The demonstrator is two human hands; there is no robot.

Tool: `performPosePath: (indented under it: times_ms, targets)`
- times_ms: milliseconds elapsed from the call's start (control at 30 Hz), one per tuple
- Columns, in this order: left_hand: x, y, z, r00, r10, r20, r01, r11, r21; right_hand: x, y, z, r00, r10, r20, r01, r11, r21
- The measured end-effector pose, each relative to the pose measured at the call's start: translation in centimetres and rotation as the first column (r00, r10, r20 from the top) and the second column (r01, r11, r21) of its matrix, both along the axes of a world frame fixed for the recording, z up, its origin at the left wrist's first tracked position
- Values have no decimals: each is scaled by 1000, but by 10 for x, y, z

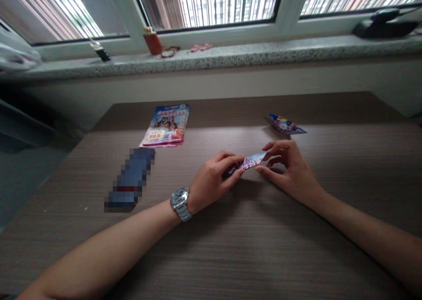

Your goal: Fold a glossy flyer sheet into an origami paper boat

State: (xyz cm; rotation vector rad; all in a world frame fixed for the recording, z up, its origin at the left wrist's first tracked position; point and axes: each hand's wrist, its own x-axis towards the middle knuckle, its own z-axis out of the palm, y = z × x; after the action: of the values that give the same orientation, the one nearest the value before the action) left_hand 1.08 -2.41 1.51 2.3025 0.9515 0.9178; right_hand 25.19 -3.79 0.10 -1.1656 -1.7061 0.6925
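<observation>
Over the middle of the table, my left hand (216, 175) pinches a folded paper piece (253, 160) printed in blue, white and red. A silver watch is on that wrist. My right hand (286, 168) is at the paper's right end with thumb and fingers curved apart; whether a fingertip touches the paper's tip, I cannot tell. Beyond the right hand lies another folded paper piece (286, 125), pointed at its ends and similarly coloured. A stack of printed flyers (168, 124) sits at the far left of the table.
A dark blurred-out rectangular object (130, 181) lies on the wooden table (211, 256) left of my hands. On the granite windowsill (237, 59) are a red container (152, 43), a small black-and-white item (100, 52), pink pieces (201, 48) and a black device (384, 25).
</observation>
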Motion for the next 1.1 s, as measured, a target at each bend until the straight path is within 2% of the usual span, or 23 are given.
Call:
performPosePath:
  times_ms: [67, 133, 167, 300, 467, 700, 1100]
  targets:
    - [1, 0, 1, 998, 26, 49, -24, 998, -52, 0, 0, 2, 999, -34, -39, 36, 998, 43]
    - [2, 1, 2, 993, 44, 105, -34, 995, -99, -1, -2, 6, 997, 21, 68, -26, 997, 69]
    - [2, 1, 2, 990, 47, 133, -31, 993, -118, -2, -3, 8, 994, 60, 91, -65, 997, 51]
    - [4, -2, 2, 984, 22, 179, 2, 991, -135, -9, -10, 10, 986, 164, 7, -163, 983, -91]
    - [7, -5, 3, 989, -28, 145, 40, 996, -83, -14, -11, 8, 987, 154, -48, -160, 973, -164]
    - [6, -6, 0, 988, -58, 145, 70, 994, -81, -15, -12, 5, 977, 163, -140, -194, 952, -238]
    - [9, -8, 5, 981, -77, 178, 105, 982, -156, -21, -17, 8, 976, 130, -173, -174, 948, -268]
